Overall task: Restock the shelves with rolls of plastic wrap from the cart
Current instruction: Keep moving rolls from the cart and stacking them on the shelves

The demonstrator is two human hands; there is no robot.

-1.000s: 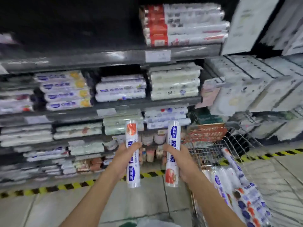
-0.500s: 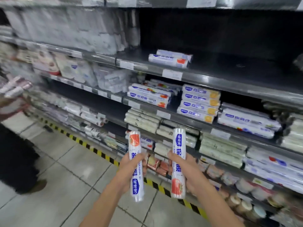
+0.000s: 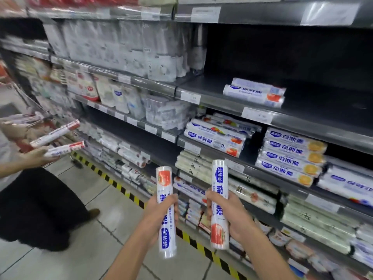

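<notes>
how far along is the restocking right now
Done: two matching rolls lie on the mostly bare upper shelf. In hand: the left hand grips one roll upright, the right hand a second roll. Left: both need shelving, and that shelf has plenty of room.

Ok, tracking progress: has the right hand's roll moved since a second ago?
Yes: the right hand's roll went left along the shelves, passing the orange-label packs.

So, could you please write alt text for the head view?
The left hand and right hand each grip an upright roll of plastic wrap before stocked shelves. Another person at left holds two rolls.
</notes>
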